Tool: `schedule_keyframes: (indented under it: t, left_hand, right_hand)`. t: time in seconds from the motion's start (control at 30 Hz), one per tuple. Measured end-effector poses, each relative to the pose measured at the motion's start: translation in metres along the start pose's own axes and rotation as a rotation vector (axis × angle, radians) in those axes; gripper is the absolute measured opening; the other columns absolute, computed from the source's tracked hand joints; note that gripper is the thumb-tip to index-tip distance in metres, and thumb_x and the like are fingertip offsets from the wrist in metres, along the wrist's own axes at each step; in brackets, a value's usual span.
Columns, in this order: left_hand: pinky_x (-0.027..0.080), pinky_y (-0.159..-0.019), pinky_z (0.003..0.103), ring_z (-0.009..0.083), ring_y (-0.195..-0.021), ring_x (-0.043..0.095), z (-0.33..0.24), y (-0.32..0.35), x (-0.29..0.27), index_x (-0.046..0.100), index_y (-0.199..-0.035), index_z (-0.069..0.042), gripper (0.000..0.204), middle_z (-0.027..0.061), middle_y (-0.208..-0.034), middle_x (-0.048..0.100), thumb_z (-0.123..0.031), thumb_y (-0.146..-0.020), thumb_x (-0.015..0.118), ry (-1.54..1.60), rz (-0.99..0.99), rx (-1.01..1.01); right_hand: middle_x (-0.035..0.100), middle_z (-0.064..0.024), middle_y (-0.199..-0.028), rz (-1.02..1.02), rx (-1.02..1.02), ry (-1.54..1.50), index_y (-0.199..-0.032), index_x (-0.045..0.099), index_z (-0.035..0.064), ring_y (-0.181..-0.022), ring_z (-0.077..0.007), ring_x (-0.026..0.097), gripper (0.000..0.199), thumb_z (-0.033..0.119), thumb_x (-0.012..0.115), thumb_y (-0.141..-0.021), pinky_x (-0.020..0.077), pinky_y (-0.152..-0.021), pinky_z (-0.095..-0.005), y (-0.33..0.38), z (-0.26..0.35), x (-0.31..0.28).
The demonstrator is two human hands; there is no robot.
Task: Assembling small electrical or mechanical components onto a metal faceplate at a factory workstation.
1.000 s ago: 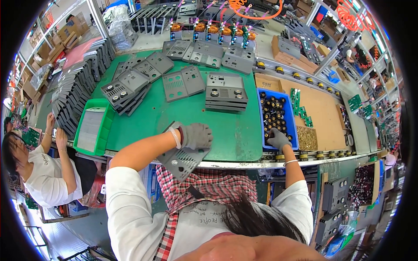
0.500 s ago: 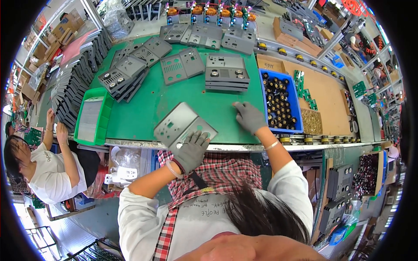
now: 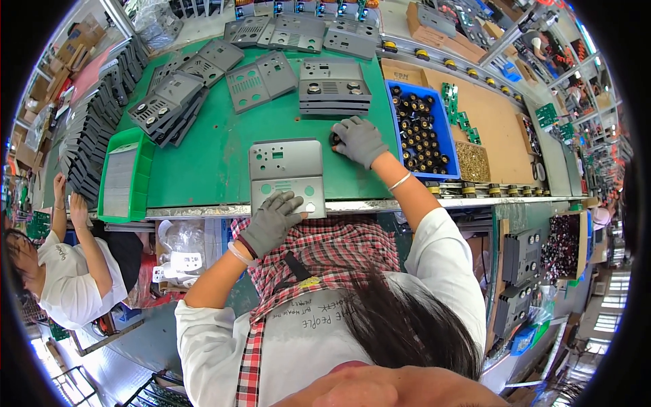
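In front of me a bent grey metal panel point(image 3: 285, 161) with round holes and slots lies on the green work mat point(image 3: 224, 163), square to the near edge. My left hand point(image 3: 270, 224), in a grey glove, grips its near part with the fingers curled over the surface. To the right of the panel, my gloved right hand point(image 3: 363, 142) is closed, with a small black round part point(image 3: 335, 138) at its fingertips, partly hidden. Beyond it sits a stack of similar panels point(image 3: 334, 88), the top one fitted with two round parts.
A blue bin point(image 3: 453, 146) of black round parts stands at the right, beside green circuit boards point(image 3: 450, 102) and small brass-coloured pieces point(image 3: 472, 161). More panels point(image 3: 169, 102) lie at the back and left. A green tray point(image 3: 142, 169) stands left; a co-worker point(image 3: 74, 258) works beyond it.
The panel has turned from slanted to square with the mat's edge, my left hand staying on it. My right hand has moved left toward the panel, and a black round part now shows at its fingertips.
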State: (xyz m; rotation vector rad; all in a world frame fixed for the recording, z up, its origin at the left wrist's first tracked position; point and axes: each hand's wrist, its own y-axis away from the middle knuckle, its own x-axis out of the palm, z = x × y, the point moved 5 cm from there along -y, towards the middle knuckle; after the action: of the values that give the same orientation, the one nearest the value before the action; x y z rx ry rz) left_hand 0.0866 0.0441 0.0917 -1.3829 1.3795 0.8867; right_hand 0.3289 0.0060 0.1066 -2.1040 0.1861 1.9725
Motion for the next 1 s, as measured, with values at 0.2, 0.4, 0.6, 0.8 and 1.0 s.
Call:
schedule_keyframes:
  t: [0.2,0.4,0.6,0.8,1.0]
  left_hand:
    - [0.031,-0.101,0.040,0.0255,-0.118,0.040,-0.002,-0.005,-0.007,0.058,-0.107,-0.015,0.038,0.0071,-0.121,0.047,-0.008,-0.069,0.057,-0.004,-0.009,0.020]
    - [0.047,-0.073,0.038,0.0301,-0.088,0.057,0.015,-0.021,-0.048,0.056,-0.093,-0.005,0.018,0.0105,-0.097,0.058,-0.008,-0.075,0.057,0.418,-0.309,-0.289]
    - [0.047,-0.065,0.033,0.0288,-0.077,0.059,0.004,-0.042,-0.086,0.056,-0.089,-0.003,0.017,0.0122,-0.089,0.059,-0.010,-0.075,0.062,0.581,-0.697,-0.337]
    - [0.047,-0.063,0.029,0.0194,-0.073,0.059,0.002,-0.034,-0.058,0.056,-0.091,-0.001,0.020,0.0093,-0.086,0.059,-0.010,-0.075,0.063,0.898,-0.727,-0.565]
    - [0.050,-0.062,0.027,0.0138,-0.074,0.058,-0.016,-0.020,-0.022,0.050,-0.101,0.003,0.021,0.0084,-0.090,0.057,-0.009,-0.083,0.050,2.046,-0.703,-0.482]
  right_hand:
    - [0.058,-0.0079,-0.096,-0.190,0.138,-0.332,-0.100,0.048,0.0122,-0.092,-0.0271,0.056,0.033,0.023,0.062,-0.072,0.0470,-0.073,-0.0398,0.010,0.000,-0.038]
    - [0.059,-0.0116,-0.091,-0.153,0.288,-0.753,-0.097,0.049,0.0083,-0.081,-0.0328,0.058,0.034,0.017,0.061,-0.067,0.0461,-0.070,-0.0379,0.029,0.029,-0.082]
    - [0.058,-0.0113,-0.090,-0.242,0.121,-0.917,-0.096,0.051,0.0071,-0.081,-0.0316,0.057,0.035,0.016,0.064,-0.065,0.0458,-0.069,-0.0383,0.042,0.061,-0.092]
    - [0.054,-0.0107,-0.081,-0.519,-0.043,-0.524,-0.093,0.052,0.0063,-0.075,-0.0294,0.055,0.034,0.021,0.066,-0.065,0.0456,-0.059,-0.0386,0.054,0.107,-0.101]
    - [0.053,-0.0088,-0.072,-0.497,-0.033,-0.738,-0.077,0.053,0.0082,-0.064,-0.0274,0.055,0.025,0.029,0.065,-0.069,0.0445,-0.053,-0.0379,0.053,0.115,-0.093]
